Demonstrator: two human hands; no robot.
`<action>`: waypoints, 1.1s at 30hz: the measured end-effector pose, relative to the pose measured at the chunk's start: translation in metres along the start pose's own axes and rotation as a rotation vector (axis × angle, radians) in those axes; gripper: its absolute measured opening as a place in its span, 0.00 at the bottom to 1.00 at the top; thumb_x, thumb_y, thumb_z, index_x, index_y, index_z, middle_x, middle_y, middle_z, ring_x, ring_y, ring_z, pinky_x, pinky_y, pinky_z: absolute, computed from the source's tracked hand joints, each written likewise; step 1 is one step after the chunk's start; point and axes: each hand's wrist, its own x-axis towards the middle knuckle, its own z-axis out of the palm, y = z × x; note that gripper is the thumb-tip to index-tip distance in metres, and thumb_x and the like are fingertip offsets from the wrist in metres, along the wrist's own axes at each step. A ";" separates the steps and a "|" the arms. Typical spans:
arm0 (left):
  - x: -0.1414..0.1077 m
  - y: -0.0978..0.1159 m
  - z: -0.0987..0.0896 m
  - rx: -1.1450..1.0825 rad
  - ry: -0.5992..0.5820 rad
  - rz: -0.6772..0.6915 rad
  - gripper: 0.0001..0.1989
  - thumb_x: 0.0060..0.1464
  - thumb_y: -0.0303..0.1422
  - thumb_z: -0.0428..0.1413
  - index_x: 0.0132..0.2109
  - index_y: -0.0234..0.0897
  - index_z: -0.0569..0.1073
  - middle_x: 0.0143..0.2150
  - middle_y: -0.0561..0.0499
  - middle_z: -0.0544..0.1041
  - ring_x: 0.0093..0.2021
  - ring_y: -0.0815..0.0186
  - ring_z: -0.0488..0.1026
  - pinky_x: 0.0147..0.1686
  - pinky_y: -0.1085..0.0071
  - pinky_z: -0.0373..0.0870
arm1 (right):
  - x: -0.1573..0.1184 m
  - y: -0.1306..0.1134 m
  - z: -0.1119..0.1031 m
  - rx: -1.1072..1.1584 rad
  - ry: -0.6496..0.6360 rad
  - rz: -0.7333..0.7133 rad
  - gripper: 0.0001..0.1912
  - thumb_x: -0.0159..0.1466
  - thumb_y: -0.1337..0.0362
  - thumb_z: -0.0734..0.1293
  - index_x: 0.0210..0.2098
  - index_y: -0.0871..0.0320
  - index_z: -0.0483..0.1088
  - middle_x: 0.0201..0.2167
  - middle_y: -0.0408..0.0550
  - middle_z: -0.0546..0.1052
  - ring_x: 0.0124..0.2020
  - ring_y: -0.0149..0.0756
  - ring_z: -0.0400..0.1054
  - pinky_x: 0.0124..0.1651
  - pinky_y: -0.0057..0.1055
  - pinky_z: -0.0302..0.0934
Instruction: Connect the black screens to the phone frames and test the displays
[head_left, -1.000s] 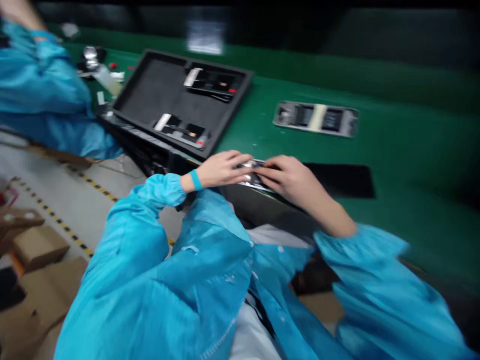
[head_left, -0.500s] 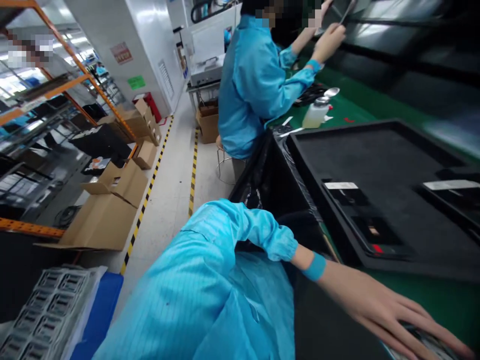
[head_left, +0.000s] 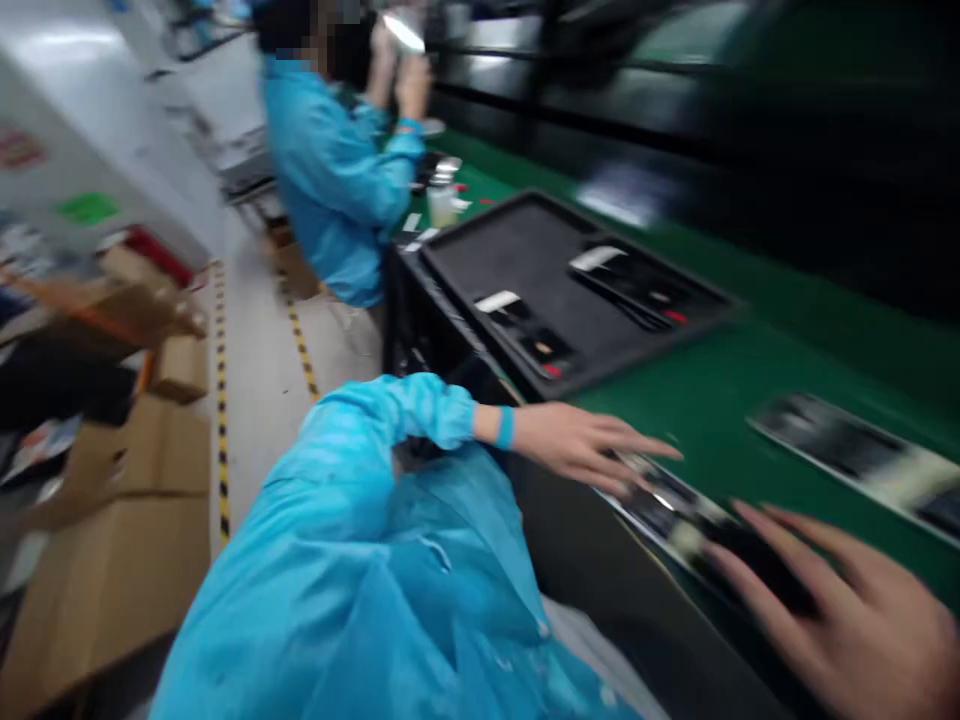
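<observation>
A long, thin opened electronic device (head_left: 664, 505), like a phone laid out in two halves, lies at the near edge of the green bench. My left hand (head_left: 566, 440) rests on its left end, fingers stretched out and fairly flat. Over its dark right half (head_left: 765, 565) my right hand (head_left: 870, 610) is spread, with fingers on either side; motion blur hides whether they press on it. Farther back on the green surface is a similar opened device (head_left: 840, 440), cut off by the right side of the picture.
A black tray (head_left: 465, 260) holds two dark opened devices (head_left: 529, 335) with white and red ends. Beyond it are a bottle (head_left: 444, 200) and a seated co-worker (head_left: 330, 170) in blue, holding up a shiny flat piece. Cardboard boxes (head_left: 142, 440) stand left of the striped floor lines.
The view has swung right and blurred. My right hand and the second device on the bench now show. My left hand still lies on the near device. The co-worker's hands remain raised.
</observation>
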 end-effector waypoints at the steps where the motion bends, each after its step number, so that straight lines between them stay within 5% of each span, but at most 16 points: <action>1: 0.004 -0.003 0.010 -0.032 0.079 0.121 0.23 0.75 0.43 0.51 0.69 0.43 0.77 0.78 0.41 0.64 0.74 0.58 0.68 0.71 0.59 0.72 | -0.035 0.001 -0.027 -0.068 0.051 0.049 0.39 0.66 0.39 0.64 0.75 0.16 0.53 0.60 0.57 0.76 0.57 0.71 0.75 0.54 0.71 0.71; 3: 0.015 -0.011 0.029 -0.119 0.273 0.182 0.26 0.74 0.46 0.54 0.68 0.35 0.77 0.75 0.32 0.67 0.74 0.52 0.68 0.72 0.55 0.70 | -0.086 -0.003 -0.065 -0.208 0.059 0.051 0.46 0.69 0.44 0.69 0.80 0.28 0.47 0.62 0.63 0.75 0.61 0.70 0.73 0.62 0.67 0.69; 5: 0.025 -0.019 0.043 -0.216 0.370 0.246 0.39 0.67 0.56 0.59 0.73 0.33 0.70 0.75 0.26 0.65 0.75 0.42 0.65 0.71 0.43 0.69 | -0.113 0.001 -0.083 -0.297 0.039 0.067 0.49 0.70 0.42 0.68 0.83 0.44 0.46 0.65 0.69 0.74 0.65 0.73 0.70 0.64 0.68 0.68; 9: 0.040 -0.025 0.046 -0.337 0.282 0.366 0.44 0.65 0.49 0.61 0.79 0.34 0.59 0.72 0.30 0.69 0.71 0.42 0.68 0.69 0.43 0.69 | -0.137 0.024 -0.090 -0.288 -0.046 0.226 0.51 0.68 0.30 0.66 0.76 0.61 0.62 0.69 0.70 0.71 0.70 0.70 0.66 0.69 0.66 0.65; 16: 0.043 -0.020 0.042 -0.414 0.313 0.337 0.52 0.57 0.41 0.63 0.80 0.32 0.50 0.67 0.33 0.74 0.65 0.45 0.71 0.66 0.46 0.70 | -0.142 0.019 -0.083 -0.167 0.035 0.315 0.49 0.65 0.27 0.67 0.69 0.59 0.72 0.65 0.63 0.76 0.70 0.65 0.66 0.72 0.65 0.59; 28: 0.044 -0.013 0.047 -0.455 0.305 0.270 0.46 0.55 0.43 0.65 0.75 0.32 0.60 0.66 0.33 0.75 0.64 0.46 0.72 0.66 0.46 0.71 | -0.143 0.017 -0.079 -0.084 0.069 0.351 0.49 0.63 0.25 0.67 0.70 0.52 0.72 0.64 0.58 0.77 0.71 0.68 0.64 0.73 0.67 0.58; 33: 0.043 -0.013 0.044 -0.457 0.319 0.316 0.48 0.56 0.41 0.65 0.77 0.32 0.56 0.67 0.33 0.74 0.65 0.46 0.71 0.67 0.48 0.70 | -0.146 0.016 -0.074 -0.094 0.113 0.341 0.48 0.64 0.25 0.66 0.70 0.51 0.71 0.64 0.58 0.76 0.71 0.66 0.63 0.74 0.66 0.58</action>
